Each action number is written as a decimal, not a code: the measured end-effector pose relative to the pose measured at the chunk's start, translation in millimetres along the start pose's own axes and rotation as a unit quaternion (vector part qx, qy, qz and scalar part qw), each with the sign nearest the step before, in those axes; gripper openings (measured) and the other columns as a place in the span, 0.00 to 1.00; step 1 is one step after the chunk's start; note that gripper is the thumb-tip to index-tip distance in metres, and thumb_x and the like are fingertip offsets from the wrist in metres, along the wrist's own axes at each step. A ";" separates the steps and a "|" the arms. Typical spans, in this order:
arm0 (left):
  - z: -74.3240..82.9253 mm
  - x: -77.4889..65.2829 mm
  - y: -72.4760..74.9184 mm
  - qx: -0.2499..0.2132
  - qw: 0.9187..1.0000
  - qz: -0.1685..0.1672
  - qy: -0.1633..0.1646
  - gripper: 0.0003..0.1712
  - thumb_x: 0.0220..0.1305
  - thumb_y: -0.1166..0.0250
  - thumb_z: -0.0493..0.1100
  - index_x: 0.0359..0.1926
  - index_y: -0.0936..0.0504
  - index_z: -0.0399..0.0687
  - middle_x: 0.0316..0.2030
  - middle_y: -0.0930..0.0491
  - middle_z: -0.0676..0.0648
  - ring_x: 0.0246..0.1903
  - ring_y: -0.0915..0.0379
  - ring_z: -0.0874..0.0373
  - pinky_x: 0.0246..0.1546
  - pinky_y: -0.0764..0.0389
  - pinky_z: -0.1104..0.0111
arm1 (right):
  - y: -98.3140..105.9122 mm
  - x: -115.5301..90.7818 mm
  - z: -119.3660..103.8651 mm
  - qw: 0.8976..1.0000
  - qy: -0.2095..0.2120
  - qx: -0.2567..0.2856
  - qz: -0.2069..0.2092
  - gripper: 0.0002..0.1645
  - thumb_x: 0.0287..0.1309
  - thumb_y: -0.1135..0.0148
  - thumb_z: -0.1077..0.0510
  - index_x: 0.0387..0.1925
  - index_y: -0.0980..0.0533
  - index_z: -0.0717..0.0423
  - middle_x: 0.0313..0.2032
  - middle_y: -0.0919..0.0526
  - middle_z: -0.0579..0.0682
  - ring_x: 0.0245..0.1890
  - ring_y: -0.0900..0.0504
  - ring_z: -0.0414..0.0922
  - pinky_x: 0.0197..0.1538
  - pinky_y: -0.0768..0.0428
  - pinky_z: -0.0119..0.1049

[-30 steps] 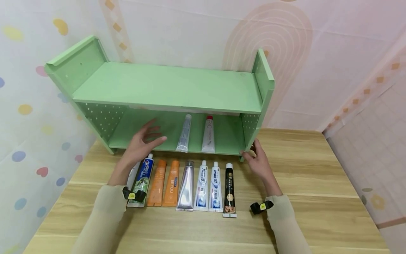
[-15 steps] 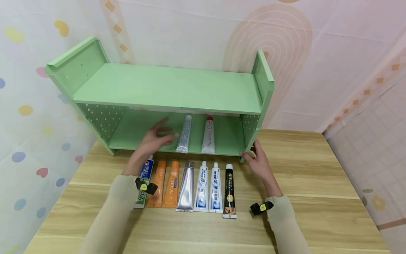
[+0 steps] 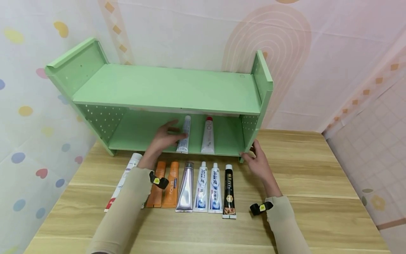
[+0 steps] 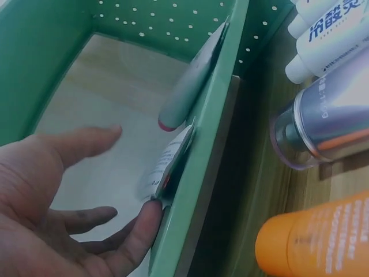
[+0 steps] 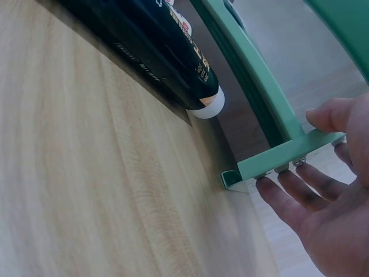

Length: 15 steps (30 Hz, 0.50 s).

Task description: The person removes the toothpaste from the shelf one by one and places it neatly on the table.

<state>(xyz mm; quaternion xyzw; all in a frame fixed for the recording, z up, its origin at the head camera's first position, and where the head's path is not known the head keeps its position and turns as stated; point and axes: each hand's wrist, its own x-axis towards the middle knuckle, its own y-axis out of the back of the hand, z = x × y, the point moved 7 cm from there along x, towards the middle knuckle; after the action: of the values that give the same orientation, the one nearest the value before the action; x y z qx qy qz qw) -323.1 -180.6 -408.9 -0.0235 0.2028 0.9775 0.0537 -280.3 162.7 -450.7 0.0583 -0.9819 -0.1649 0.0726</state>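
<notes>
On the lower board of the green shelf (image 3: pixel 165 88), a slim white tube (image 3: pixel 183 145) lies with its white cap toward the back. My left hand (image 3: pixel 165 137) is at its left side, thumb and fingers spread; in the left wrist view one fingertip touches the tube's near end. To the right lies a white tube with a red cap (image 3: pixel 208 139). My right hand (image 3: pixel 260 162) grips the bottom front corner of the shelf's right side panel (image 5: pixel 288 154), thumb on one face and fingers on the other.
On the wooden table (image 3: pixel 317 197), a row of tubes lies before the shelf: white-and-red (image 3: pixel 125 178), two orange (image 3: pixel 171 187), silver (image 3: pixel 185 190), two white-and-blue (image 3: pixel 201 190) and black (image 3: pixel 229 192). The left sleeve (image 3: pixel 127 208) covers part of the row. Patterned cloth hangs behind.
My left hand has moved right along the lower shelf to the slim white tube. Its sleeve now covers the blue-green tube and uncovers the white-and-red one. The right hand stays put.
</notes>
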 end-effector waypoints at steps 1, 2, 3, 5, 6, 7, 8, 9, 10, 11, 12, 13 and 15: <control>0.5 0.7 -0.9 0.003 1.000 0.005 0.001 0.51 0.64 0.28 0.45 0.81 0.46 0.48 0.67 0.30 0.33 0.50 0.20 0.43 0.44 0.14 0.63 | -0.3 0.0 0.1 1.000 -0.001 0.000 0.000 0.41 0.72 0.41 0.61 0.79 0.46 0.39 0.74 0.36 0.57 0.73 0.34 0.61 0.64 0.23 0.64; 1.0 1.0 -1.7 0.006 1.000 0.010 0.002 0.51 0.63 0.27 0.44 0.80 0.45 0.47 0.66 0.29 0.33 0.50 0.20 0.43 0.45 0.14 0.62 | -0.6 -0.1 0.0 1.000 0.000 0.000 -0.001 0.42 0.72 0.41 0.61 0.79 0.46 0.40 0.74 0.36 0.58 0.73 0.35 0.62 0.64 0.23 0.64; 1.3 1.2 -2.1 0.009 1.000 0.015 0.002 0.50 0.63 0.27 0.43 0.80 0.44 0.46 0.65 0.28 0.33 0.51 0.21 0.42 0.46 0.14 0.61 | -0.8 0.1 0.3 1.000 0.000 0.001 -0.001 0.42 0.71 0.41 0.61 0.79 0.46 0.40 0.74 0.36 0.58 0.73 0.35 0.62 0.64 0.23 0.64; 2.1 1.2 -3.4 0.014 1.000 0.027 0.002 0.50 0.61 0.27 0.41 0.79 0.42 0.45 0.64 0.27 0.32 0.53 0.22 0.40 0.49 0.14 0.57 | -1.0 0.2 0.0 1.000 0.002 0.001 0.001 0.42 0.71 0.41 0.62 0.79 0.46 0.40 0.74 0.36 0.58 0.73 0.34 0.62 0.64 0.23 0.64; 2.3 1.1 -3.8 0.022 0.999 0.034 0.003 0.49 0.60 0.26 0.40 0.78 0.40 0.44 0.64 0.26 0.32 0.54 0.22 0.39 0.51 0.15 0.55 | -1.2 0.2 -0.3 1.000 0.004 0.000 0.000 0.42 0.71 0.41 0.62 0.79 0.46 0.41 0.74 0.36 0.58 0.73 0.34 0.62 0.64 0.23 0.64; 2.8 1.0 -4.3 0.031 0.999 0.040 0.003 0.48 0.60 0.26 0.40 0.78 0.39 0.43 0.64 0.26 0.32 0.55 0.23 0.38 0.53 0.15 0.53 | -1.3 0.4 -0.5 1.000 0.006 -0.001 -0.001 0.42 0.71 0.42 0.62 0.79 0.46 0.41 0.75 0.37 0.59 0.73 0.34 0.62 0.64 0.23 0.64; 3.2 1.0 -5.1 0.040 0.998 0.046 0.003 0.47 0.59 0.26 0.39 0.77 0.37 0.42 0.64 0.26 0.32 0.56 0.23 0.37 0.55 0.16 0.51 | -1.3 0.5 -0.6 1.000 0.007 -0.001 -0.002 0.42 0.71 0.42 0.62 0.79 0.46 0.42 0.75 0.37 0.59 0.73 0.34 0.62 0.64 0.23 0.64; 3.4 1.3 -5.7 0.053 0.997 0.051 0.006 0.46 0.59 0.26 0.40 0.76 0.36 0.41 0.63 0.26 0.32 0.57 0.24 0.37 0.56 0.17 0.50 | -1.2 0.6 -0.4 1.000 0.007 -0.001 -0.001 0.42 0.71 0.41 0.62 0.79 0.46 0.41 0.75 0.37 0.58 0.73 0.34 0.62 0.64 0.22 0.64; 3.9 1.6 -6.6 0.064 0.996 0.055 0.009 0.45 0.59 0.26 0.40 0.75 0.35 0.40 0.63 0.25 0.32 0.58 0.24 0.36 0.57 0.17 0.49 | -1.2 0.5 -0.7 1.000 0.007 -0.002 -0.001 0.41 0.71 0.41 0.62 0.79 0.46 0.41 0.74 0.36 0.58 0.73 0.34 0.62 0.64 0.22 0.64; 4.3 2.1 -7.4 0.080 0.995 0.057 0.012 0.44 0.59 0.27 0.41 0.74 0.34 0.40 0.63 0.25 0.32 0.58 0.25 0.36 0.57 0.18 0.48 | -1.1 0.5 -0.6 1.000 0.008 -0.003 -0.002 0.41 0.71 0.41 0.61 0.79 0.46 0.41 0.74 0.36 0.58 0.73 0.34 0.62 0.63 0.22 0.64; 4.9 2.9 -8.3 0.094 0.994 0.058 0.014 0.43 0.59 0.27 0.41 0.73 0.32 0.39 0.63 0.24 0.33 0.58 0.25 0.36 0.58 0.18 0.48 | -1.0 0.5 -0.5 1.000 0.009 -0.005 -0.002 0.41 0.71 0.42 0.61 0.79 0.46 0.41 0.74 0.36 0.58 0.73 0.34 0.62 0.63 0.22 0.64; 5.8 3.6 -9.3 0.102 0.993 0.057 0.017 0.42 0.59 0.28 0.41 0.73 0.32 0.38 0.62 0.24 0.33 0.58 0.25 0.37 0.58 0.19 0.48 | -0.9 0.6 -0.2 1.000 0.008 -0.005 -0.001 0.41 0.72 0.41 0.61 0.79 0.45 0.41 0.74 0.36 0.58 0.73 0.34 0.62 0.63 0.22 0.64; 7.5 4.7 -11.1 0.119 0.991 0.054 0.025 0.42 0.58 0.28 0.42 0.72 0.31 0.38 0.61 0.23 0.33 0.56 0.24 0.38 0.57 0.18 0.49 | -1.2 0.2 0.2 1.000 0.007 -0.004 0.000 0.41 0.72 0.41 0.61 0.79 0.45 0.40 0.74 0.36 0.57 0.73 0.34 0.61 0.63 0.22 0.64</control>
<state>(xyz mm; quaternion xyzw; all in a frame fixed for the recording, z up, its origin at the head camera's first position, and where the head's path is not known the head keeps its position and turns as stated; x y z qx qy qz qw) -326.7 -167.1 -406.7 -0.0304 0.3198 0.9470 -0.0017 -280.4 161.6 -451.3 0.0591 -0.9808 -0.1679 0.0796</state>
